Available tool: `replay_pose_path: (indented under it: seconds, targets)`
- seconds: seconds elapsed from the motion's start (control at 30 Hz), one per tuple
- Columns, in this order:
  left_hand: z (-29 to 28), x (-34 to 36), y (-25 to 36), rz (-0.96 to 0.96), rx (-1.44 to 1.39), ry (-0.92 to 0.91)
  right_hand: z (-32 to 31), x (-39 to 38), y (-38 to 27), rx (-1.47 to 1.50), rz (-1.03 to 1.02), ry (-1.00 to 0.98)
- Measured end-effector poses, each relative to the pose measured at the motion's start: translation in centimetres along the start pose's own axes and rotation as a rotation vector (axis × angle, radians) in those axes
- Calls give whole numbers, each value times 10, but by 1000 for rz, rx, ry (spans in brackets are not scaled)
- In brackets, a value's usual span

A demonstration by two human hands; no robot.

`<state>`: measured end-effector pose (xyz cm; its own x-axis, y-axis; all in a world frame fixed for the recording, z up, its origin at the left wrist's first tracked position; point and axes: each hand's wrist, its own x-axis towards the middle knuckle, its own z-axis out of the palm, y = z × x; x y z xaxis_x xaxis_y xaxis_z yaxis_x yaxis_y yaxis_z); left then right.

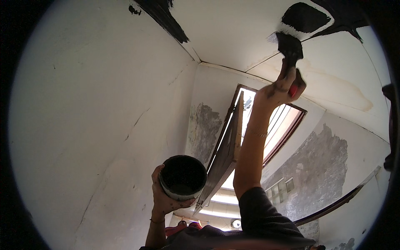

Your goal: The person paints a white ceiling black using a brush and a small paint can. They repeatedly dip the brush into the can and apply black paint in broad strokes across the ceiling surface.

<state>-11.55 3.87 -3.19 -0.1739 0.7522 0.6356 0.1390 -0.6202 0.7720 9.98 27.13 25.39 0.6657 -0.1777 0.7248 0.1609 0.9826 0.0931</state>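
One bucket [178,194], clasped near rim [205,170] by left hand [164,200], clears right hand [282,89] gripping brush [291,46].

Brush handle [290,63] partly hidden by right fingers [286,82], black paint [348,16] cut off above, bucket [181,196] interior indistinct

1. A dark-framed window [278,126] is crossed by thin bars.
2. A wooden shutter [227,155] is set ajar beside it.
3. The left wall [83,104] is marked by dark cracks [142,117].
4. Grey patches [321,166] are seen on either side of the window.
5. A curved dark strip [331,210] is seen lower right.
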Motion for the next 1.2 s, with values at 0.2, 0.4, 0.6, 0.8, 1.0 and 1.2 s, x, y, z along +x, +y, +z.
replay_pose_path:
  seconds: [0.2,0.4,0.6,0.8,1.0,1.2]
  targets:
    - [-2,-2,-2,11,24,4,2,-12,37,168,662,276]
    - [0,-1,-2,40,10,-2,-2,5,29,171,160,-5]
    - [-4,0,-4,44,53,-31,-9,-20,45,217,588,314]
    - [-6,-3,-3,-8,8,-58,23,15,77,224,590,328]
    - [-4,1,1,23,-16,-36,-3,3,27,256,195,48]
    - [-6,1,5,49,17,8,-22,-30,92,205,624,342]
